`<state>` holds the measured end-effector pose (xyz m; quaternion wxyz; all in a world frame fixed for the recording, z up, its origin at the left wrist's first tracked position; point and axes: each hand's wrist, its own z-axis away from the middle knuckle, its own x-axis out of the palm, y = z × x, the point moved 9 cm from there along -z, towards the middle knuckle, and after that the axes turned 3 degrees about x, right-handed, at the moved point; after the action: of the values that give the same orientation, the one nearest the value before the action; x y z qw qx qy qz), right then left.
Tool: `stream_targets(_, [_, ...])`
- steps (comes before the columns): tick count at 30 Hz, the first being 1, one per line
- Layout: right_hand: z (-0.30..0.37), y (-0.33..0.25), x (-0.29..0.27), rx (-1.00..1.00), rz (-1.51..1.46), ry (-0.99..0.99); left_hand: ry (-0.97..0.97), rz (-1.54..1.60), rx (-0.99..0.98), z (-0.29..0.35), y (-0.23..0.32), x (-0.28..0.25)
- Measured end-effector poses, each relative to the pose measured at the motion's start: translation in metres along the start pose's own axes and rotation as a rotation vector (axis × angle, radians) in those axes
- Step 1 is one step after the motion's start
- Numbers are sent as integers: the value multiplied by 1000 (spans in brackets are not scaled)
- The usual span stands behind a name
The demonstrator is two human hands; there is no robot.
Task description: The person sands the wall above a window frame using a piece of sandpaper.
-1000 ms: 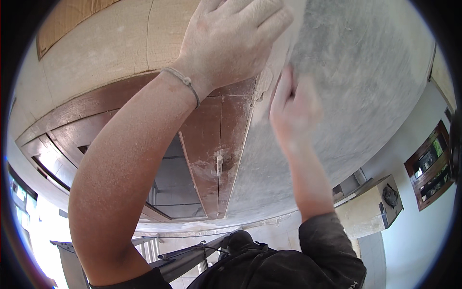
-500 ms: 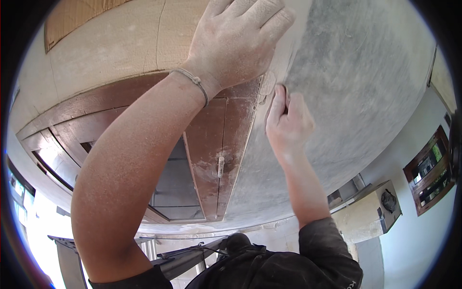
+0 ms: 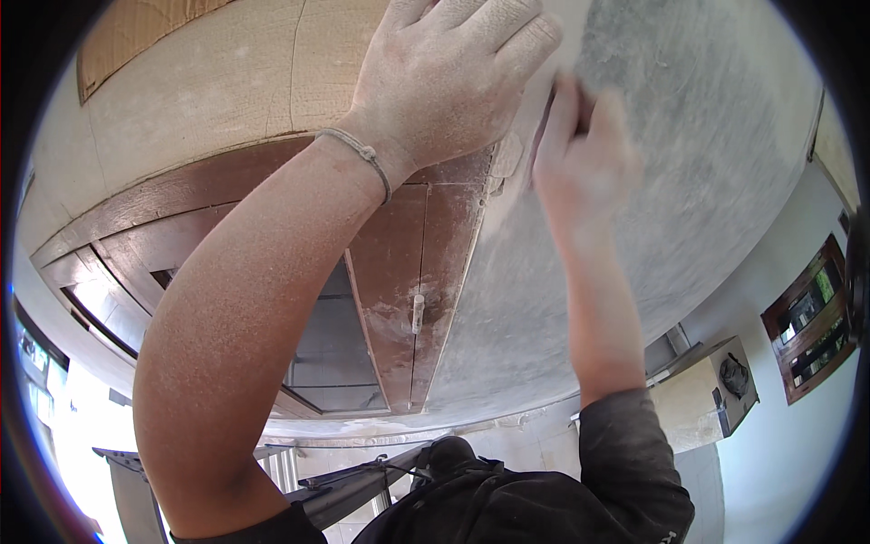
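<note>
Grey wall (image 3: pixel 716 163) behind right hand (image 3: pixel 589 159); lettered shirt (image 3: pixel 535 510)

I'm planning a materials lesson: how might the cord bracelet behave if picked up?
The cord bracelet would probably be floppy, since it curves closely around the left wrist. Its thin strand suggests it would feel light. The small knot may be its stiffest spot, being visibly thicker.

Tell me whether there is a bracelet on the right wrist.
No: the cord bracelet circles the wrist of the left hand, while the wrist of the right hand is bare.
</note>
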<state>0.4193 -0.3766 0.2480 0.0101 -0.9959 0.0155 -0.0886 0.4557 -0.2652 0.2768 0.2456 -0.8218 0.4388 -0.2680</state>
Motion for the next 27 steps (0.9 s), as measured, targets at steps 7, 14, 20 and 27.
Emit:
stream_targets(7, [58,13,-11,83,59,-38,-82,80,-36,-4,0,2])
stream_targets(14, [-17,1,0,18,75,-1,-74,8,-32,2,-3,2])
stream_targets(20, [58,8,-6,16,37,-98,-95,41,-49,-1,2,4])
stream_targets(27, [-10,1,-1,75,32,19,-87,87,-91,-4,-4,-1])
